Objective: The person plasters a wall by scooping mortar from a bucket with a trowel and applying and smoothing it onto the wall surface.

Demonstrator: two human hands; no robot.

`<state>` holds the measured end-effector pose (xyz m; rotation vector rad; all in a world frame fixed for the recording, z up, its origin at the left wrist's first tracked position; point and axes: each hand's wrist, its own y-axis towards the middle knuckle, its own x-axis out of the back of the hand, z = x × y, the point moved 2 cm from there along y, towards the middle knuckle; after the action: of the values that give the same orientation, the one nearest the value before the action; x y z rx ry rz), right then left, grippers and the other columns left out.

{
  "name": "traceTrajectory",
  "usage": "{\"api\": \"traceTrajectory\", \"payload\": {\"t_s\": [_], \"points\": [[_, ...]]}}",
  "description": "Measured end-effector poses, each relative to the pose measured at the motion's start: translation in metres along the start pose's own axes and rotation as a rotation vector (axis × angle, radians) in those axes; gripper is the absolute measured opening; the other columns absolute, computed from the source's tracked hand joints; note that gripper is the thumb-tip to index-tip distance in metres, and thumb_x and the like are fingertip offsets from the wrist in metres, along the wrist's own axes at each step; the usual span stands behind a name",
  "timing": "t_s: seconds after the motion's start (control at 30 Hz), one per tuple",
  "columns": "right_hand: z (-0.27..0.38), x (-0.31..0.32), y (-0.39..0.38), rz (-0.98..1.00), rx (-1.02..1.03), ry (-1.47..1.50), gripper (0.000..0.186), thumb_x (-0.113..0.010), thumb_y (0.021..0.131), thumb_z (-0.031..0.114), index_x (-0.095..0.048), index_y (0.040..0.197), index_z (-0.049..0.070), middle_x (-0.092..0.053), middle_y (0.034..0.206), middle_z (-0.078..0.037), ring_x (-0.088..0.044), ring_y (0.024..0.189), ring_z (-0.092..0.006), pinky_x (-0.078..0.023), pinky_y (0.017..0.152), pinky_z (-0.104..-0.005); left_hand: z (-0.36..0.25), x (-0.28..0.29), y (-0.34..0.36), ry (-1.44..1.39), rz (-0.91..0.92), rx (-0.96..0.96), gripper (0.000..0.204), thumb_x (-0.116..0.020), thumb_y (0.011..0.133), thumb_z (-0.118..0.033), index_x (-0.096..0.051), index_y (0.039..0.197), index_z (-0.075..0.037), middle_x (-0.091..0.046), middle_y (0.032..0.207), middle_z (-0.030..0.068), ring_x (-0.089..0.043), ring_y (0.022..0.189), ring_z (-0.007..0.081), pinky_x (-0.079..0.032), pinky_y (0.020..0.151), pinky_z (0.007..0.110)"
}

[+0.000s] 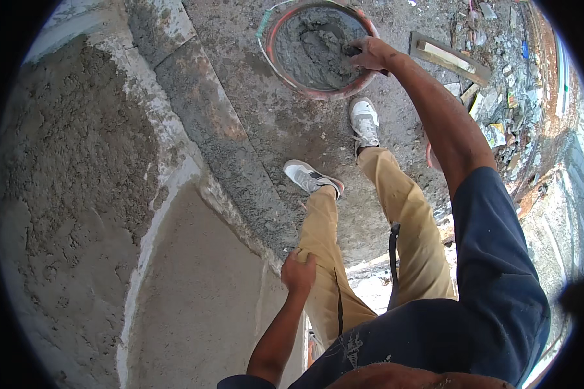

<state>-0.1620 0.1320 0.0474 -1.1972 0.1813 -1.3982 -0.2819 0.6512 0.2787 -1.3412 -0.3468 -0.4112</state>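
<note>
Grey wet mortar [318, 45] fills a round tub with a reddish rim [328, 96] at the top middle. My right hand [372, 53] reaches to the tub's right side, its fingers closed round the dark handle of what looks like a trowel [353, 50]. Any blade is hidden by the hand and the mortar. Down by my left knee, my left hand [298, 271] is closed with curled fingers, against the tan trouser leg [319, 236]. Whether it holds anything there cannot be made out.
Along the left runs a wall with rough dark render [78, 129] beside a smoother grey face [201, 285]. A mortar-smeared ledge [220, 129] lies at its foot. Right of the tub are a wooden float [448, 57] and scattered rubble [499, 110]. My shoes [365, 120] stand between tub and wall.
</note>
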Motion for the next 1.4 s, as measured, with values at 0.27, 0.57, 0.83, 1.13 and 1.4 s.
{"api": "traceTrajectory", "payload": {"t_s": [0.27, 0.57, 0.83, 1.13, 1.4], "points": [[-0.048, -0.019, -0.081, 0.197, -0.023, 0.56, 0.054, -0.073, 0.083, 0.03, -0.066, 0.132, 0.007, -0.063, 0.073, -0.002, -0.056, 0.054, -0.012, -0.049, 0.055, -0.03, -0.002, 0.0, 0.0, -0.028, -0.021, -0.023, 0.048, -0.072, 0.082, -0.044, -0.071, 0.114, -0.008, -0.074, 0.107, 0.0216, -0.069, 0.101, 0.044, -0.054, 0.088, 0.051], [-0.016, -0.06, -0.125, -0.277, 0.135, -0.041, 0.05, -0.071, 0.086, 0.021, -0.063, 0.135, 0.018, -0.073, 0.115, -0.015, -0.07, 0.1, -0.0377, -0.057, 0.086, -0.0452, -0.005, 0.004, 0.002, -0.018, 0.004, 0.002, 0.049, -0.073, 0.082, -0.043, -0.071, 0.12, -0.011, -0.074, 0.113, 0.0192, -0.069, 0.106, 0.0407, -0.053, 0.092, 0.049], [-0.018, -0.041, -0.138, -0.257, 0.059, -0.076, 0.048, -0.07, 0.086, 0.018, -0.063, 0.134, 0.017, -0.073, 0.11, -0.014, -0.07, 0.098, -0.0375, -0.057, 0.084, -0.0456, -0.001, 0.001, 0.001, -0.04, 0.024, 0.005, 0.051, -0.072, 0.082, -0.044, -0.07, 0.123, -0.013, -0.073, 0.116, 0.0178, -0.069, 0.106, 0.0398, -0.053, 0.092, 0.049], [0.0, -0.024, -0.176, -0.173, 0.086, -0.173, 0.043, -0.07, 0.089, 0.021, -0.065, 0.131, 0.019, -0.072, 0.105, -0.013, -0.07, 0.094, -0.0378, -0.057, 0.082, -0.0481, 0.003, -0.003, -0.001, -0.084, -0.008, -0.02, 0.049, -0.072, 0.082, -0.041, -0.072, 0.12, -0.01, -0.074, 0.109, 0.0221, -0.069, 0.103, 0.0422, -0.053, 0.091, 0.049], [0.015, -0.043, -0.192, -0.133, 0.062, -0.207, 0.035, -0.068, 0.089, 0.016, -0.067, 0.124, 0.02, -0.066, 0.094, -0.012, -0.069, 0.087, -0.0378, -0.056, 0.074, -0.049, 0.006, -0.004, 0.003, -0.048, -0.006, -0.011, 0.049, -0.073, 0.081, -0.044, -0.071, 0.12, -0.013, -0.074, 0.112, 0.0182, -0.069, 0.103, 0.0403, -0.054, 0.09, 0.049]]}}
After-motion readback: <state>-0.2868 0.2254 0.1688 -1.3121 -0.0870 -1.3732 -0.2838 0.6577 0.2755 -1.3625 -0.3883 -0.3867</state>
